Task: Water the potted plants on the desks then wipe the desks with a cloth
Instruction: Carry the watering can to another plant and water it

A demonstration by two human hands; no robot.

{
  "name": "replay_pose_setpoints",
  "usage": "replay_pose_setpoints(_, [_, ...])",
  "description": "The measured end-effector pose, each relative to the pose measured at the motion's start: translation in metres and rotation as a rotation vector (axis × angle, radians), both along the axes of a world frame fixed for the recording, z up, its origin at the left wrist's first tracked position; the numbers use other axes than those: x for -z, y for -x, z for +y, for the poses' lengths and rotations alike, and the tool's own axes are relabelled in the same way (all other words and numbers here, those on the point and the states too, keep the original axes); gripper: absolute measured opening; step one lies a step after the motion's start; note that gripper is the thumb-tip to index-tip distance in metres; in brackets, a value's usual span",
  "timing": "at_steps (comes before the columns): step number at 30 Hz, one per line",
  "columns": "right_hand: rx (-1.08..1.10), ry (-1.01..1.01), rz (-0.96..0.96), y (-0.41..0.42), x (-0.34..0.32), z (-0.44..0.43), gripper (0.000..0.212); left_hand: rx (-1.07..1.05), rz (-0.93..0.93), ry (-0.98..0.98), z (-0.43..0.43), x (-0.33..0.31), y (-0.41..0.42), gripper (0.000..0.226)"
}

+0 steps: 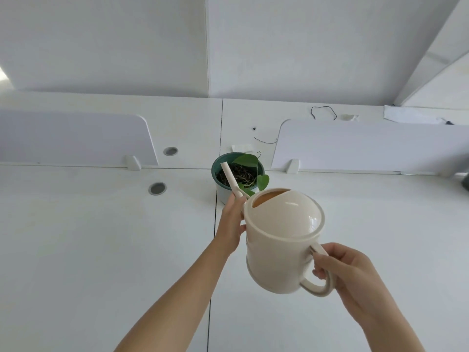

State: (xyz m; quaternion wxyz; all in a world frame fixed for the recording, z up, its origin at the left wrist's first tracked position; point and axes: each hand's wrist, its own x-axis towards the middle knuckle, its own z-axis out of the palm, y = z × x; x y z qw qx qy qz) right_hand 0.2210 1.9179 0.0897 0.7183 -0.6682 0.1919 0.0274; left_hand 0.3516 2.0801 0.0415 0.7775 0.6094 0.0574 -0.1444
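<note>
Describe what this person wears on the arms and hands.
Nothing worn is visible. The left forearm and right forearm are bare to the frame edge: no sleeves, watch or bracelet. The left hand and right hand show no gloves or rings.

No text, label, brand, number or sign can be read: the cream watering can (281,240), the green pot (220,174) and the white desk partitions (76,138) show plain surfaces, and the paper scrap (242,147) behind the pot is too blurred to tell
</note>
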Motion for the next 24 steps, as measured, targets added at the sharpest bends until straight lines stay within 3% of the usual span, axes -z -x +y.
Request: replay_pose_setpoints(24, [0.133,0.045,0.02,-0.01,-0.018,0.014,0.02,0.132,0.195,0.147,-0.001,0.02,-0.006,0.019])
